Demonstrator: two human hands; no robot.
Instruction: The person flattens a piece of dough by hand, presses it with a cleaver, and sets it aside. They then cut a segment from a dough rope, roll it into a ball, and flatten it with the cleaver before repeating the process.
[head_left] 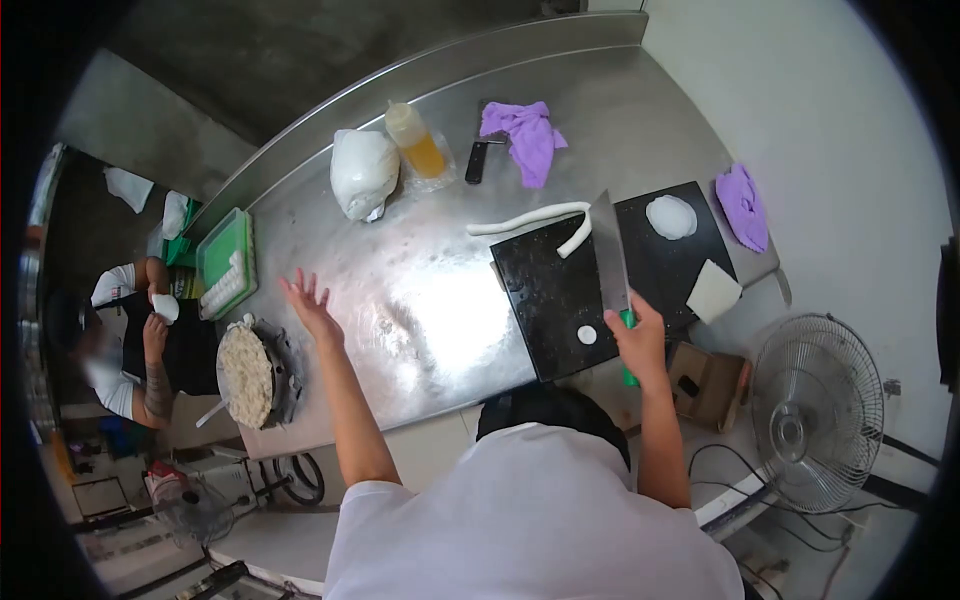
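Observation:
My right hand (640, 345) is wrapped around the green handle of a cleaver (611, 262), whose broad blade points away from me over a black board (540, 305). A long white dough rope (530, 215) lies bent across the far edge of the board, its end close to the blade. One small round dough piece (587, 335) rests on the board left of the handle. My left hand (312, 305) is raised over the left part of the steel table, fingers spread, holding nothing. Thin white dough rounds (671, 217) lie on the board's right part.
A white squarish sheet (714, 291) and purple cloth (741, 207) lie right; another purple cloth (525, 138), oil bottle (425, 150) and white bag (362, 175) stand behind. Left are a green tray (225, 255), a filling bowl (247, 375) and a co-worker (135, 335) holding dough. A fan (815, 412) stands right.

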